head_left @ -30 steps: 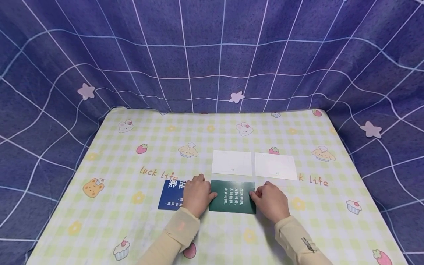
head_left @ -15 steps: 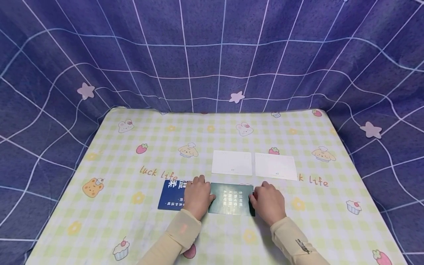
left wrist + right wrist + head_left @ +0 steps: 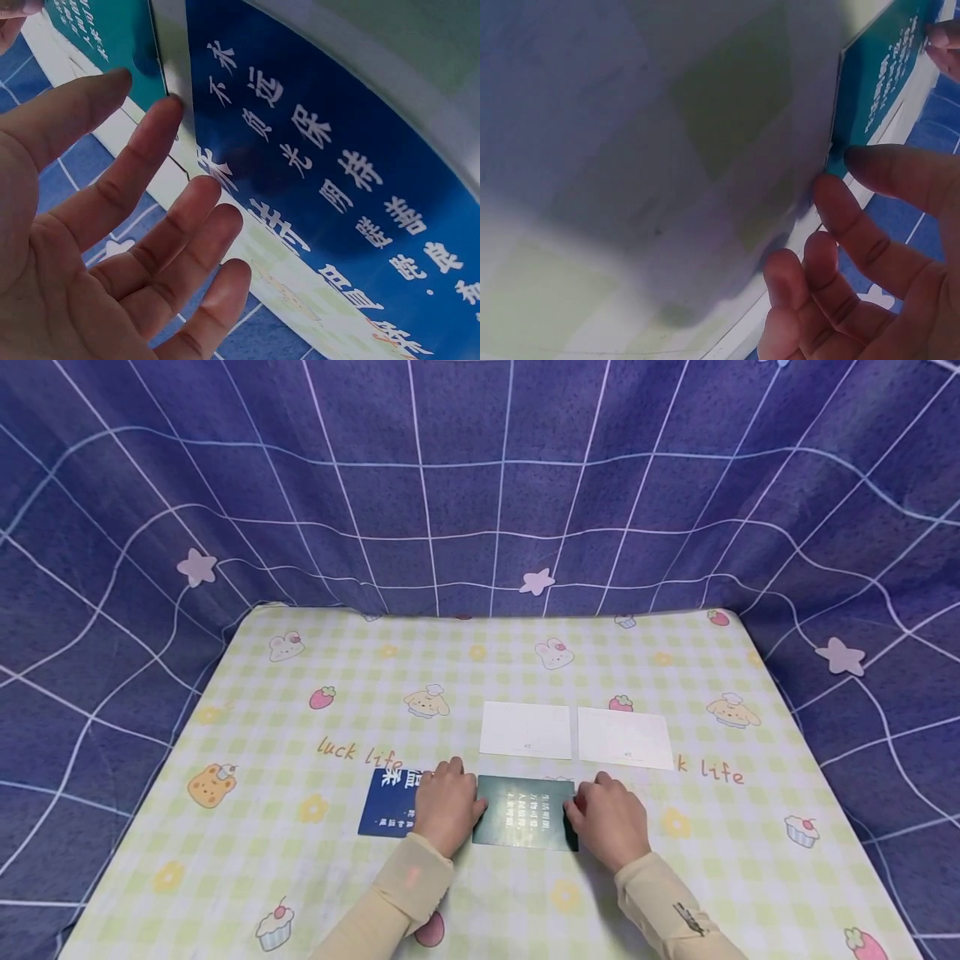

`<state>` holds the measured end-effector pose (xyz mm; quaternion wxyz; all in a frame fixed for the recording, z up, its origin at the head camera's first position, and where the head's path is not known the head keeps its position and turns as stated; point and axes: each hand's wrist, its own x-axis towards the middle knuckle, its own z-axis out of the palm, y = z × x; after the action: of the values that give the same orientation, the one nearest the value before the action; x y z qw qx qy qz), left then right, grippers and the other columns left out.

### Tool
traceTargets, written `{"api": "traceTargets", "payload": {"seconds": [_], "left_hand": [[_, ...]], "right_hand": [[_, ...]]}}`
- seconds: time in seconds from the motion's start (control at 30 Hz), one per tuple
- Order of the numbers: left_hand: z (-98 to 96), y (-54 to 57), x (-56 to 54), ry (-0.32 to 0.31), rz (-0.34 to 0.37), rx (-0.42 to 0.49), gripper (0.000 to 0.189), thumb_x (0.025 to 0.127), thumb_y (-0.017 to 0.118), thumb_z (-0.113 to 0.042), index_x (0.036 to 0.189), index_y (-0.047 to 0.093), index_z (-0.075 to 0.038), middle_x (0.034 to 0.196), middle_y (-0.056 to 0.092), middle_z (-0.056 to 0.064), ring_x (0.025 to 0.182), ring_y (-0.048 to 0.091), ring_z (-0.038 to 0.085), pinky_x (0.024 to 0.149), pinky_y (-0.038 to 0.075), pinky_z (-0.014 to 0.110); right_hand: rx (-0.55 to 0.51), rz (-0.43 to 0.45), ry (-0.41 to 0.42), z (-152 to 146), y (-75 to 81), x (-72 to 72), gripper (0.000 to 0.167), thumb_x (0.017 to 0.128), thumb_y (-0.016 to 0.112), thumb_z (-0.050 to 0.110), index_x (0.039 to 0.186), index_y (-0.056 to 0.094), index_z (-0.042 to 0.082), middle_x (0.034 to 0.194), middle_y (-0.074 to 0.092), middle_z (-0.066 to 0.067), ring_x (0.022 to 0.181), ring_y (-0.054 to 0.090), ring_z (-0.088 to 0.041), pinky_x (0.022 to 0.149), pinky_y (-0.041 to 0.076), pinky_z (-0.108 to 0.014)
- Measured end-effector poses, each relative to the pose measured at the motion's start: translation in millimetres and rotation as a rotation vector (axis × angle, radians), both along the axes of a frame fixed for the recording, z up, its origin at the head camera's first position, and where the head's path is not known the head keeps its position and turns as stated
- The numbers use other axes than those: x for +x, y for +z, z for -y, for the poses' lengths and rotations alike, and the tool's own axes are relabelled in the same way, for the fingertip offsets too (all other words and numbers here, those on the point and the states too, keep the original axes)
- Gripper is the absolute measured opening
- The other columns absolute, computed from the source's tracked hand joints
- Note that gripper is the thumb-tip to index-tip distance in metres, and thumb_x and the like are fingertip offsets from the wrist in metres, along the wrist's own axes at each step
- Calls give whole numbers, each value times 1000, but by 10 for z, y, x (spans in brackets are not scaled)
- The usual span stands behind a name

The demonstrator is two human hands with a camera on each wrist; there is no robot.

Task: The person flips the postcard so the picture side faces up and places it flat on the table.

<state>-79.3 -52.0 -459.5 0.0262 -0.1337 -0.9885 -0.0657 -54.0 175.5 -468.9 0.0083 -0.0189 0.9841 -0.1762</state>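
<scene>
While the left hand (image 3: 447, 806) and right hand (image 3: 611, 820) are pinching its opposite edges, the green card (image 3: 525, 812) is stretching between them;
its handling is looking unfinished; just left of it, a blue card (image 3: 381, 802) is lying partly hidden, apparently left to do; beyond the green card, two white cards (image 3: 525, 729) are resting side by side, apparently done.

Left card (image 3: 386, 802) beside middle card (image 3: 525, 812), rear card (image 3: 525, 729) behind that, right card (image 3: 625, 737) alongside.
</scene>
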Motion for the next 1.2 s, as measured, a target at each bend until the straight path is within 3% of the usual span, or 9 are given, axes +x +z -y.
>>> {"api": "traceTargets", "payload": {"seconds": [0.17, 0.3, 0.57, 0.8, 1.2], "left_hand": [[29, 3, -21, 0, -73, 66, 34, 81, 83, -28, 63, 58, -14, 76, 55, 4, 73, 57, 23, 67, 48, 42], [49, 1, -66, 2, -84, 118, 35, 84, 82, -27, 63, 56, -16, 74, 54, 2, 70, 56, 22, 63, 47, 40], [78, -19, -229, 22, -48, 242, 17, 87, 81, -26, 90, 73, -11, 90, 68, 9, 81, 66, 28, 70, 52, 45], [47, 40, -414, 9, -18, 277, 30, 86, 83, -27, 108, 73, -10, 100, 70, 12, 91, 68, 31, 76, 54, 47], [-44, 85, -742, -31, 139, 262, 53, 85, 84, -26, 130, 64, -8, 115, 68, 15, 105, 66, 32, 90, 52, 48]], "right_hand": [[-29, 2, -21, -37, 50, -15, 30, 87, 78, 22, 64, 60, 14, 70, 48, -2, 59, 46, -19, 52, 39, -35], [-64, -8, -46, -83, 94, -35, 26, 86, 79, 22, 68, 62, 14, 70, 49, 0, 60, 46, -18, 52, 40, -34], [-125, 35, -72, -174, 135, -114, 20, 89, 77, 24, 75, 64, 16, 73, 51, 1, 64, 48, -17, 54, 41, -35], [-155, 47, -62, -222, 149, -231, 15, 90, 76, 25, 94, 72, 11, 85, 64, -2, 75, 61, -21, 64, 49, -41], [-189, 39, -33, -246, 177, -521, 37, 88, 78, 24, 119, 69, 5, 99, 70, -10, 86, 66, -28, 72, 51, -46]]}}
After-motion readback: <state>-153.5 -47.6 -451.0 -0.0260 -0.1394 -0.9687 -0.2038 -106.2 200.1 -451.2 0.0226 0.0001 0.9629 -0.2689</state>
